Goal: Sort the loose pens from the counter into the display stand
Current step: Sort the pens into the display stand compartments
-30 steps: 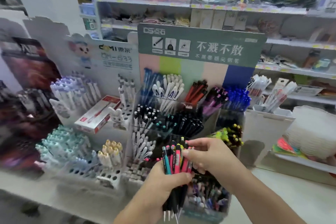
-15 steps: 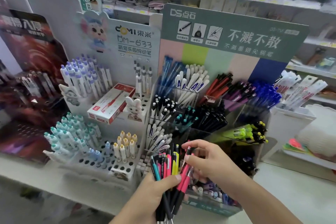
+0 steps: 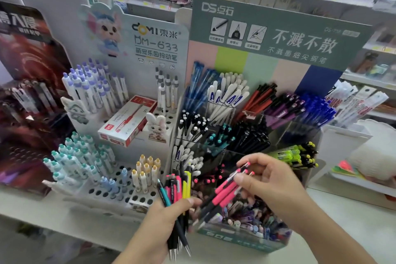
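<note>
Pink-barrelled pens (image 3: 227, 191), slim plastic with dark tips, sit pinched in the right hand (image 3: 272, 186), apparently bound for the matching pink-capped compartment (image 3: 209, 178) at 11 o'clock in the tiered display stand (image 3: 246, 240). At 9 o'clock the left hand (image 3: 158, 223) clenches a mixed bundle of pens (image 3: 177, 195), tips down, above the white tabletop (image 3: 342, 231).

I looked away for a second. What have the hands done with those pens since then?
The right hand has pulled a few pink pens out of the bunch, up and to the right, and pinches them, tilted, before the display stand. The left hand still grips the remaining bunch upright. Nothing has gone into the stand yet.
</note>
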